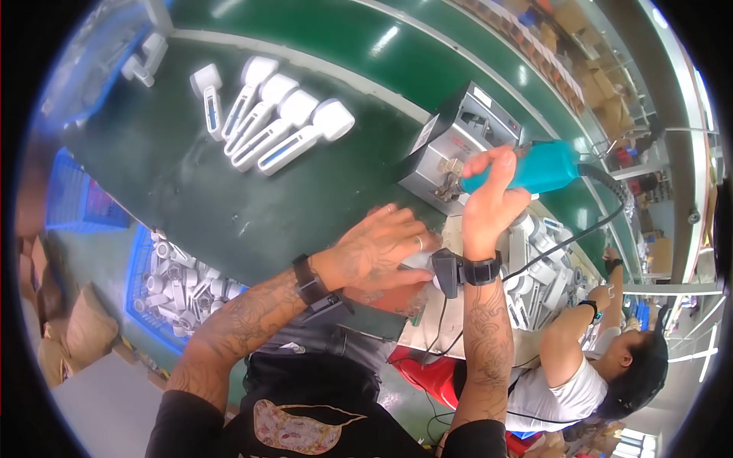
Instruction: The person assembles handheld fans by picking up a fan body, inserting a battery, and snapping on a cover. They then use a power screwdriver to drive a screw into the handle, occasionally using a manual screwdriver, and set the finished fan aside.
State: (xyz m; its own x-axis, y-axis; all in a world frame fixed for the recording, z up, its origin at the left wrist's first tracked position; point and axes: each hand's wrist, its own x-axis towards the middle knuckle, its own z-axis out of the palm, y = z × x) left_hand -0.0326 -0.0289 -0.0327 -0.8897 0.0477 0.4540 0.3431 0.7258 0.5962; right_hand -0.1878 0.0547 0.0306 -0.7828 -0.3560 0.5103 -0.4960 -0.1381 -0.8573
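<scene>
My right hand [492, 202] is closed around a teal electric screwdriver [548, 168] with a black cord. The driver lies nearly level, its tip end at the front of a grey box-shaped screw feeder [439, 156]. Closer to me, my left hand [389, 244] grips a white plastic part [418, 263] over a reddish-brown pad [382, 299]. My fingers and right wrist strap hide much of that part. Beyond my left hand, several white handheld devices [282, 122] with round heads and slotted handles lie side by side on the dark green table [175, 175].
A blue crate [141, 294] full of white parts stands left of me, below the table edge. More white parts [546, 275] are heaped at the right, near a co-worker [588, 366] in a white shirt. The screwdriver's cord [573, 238] loops across that heap.
</scene>
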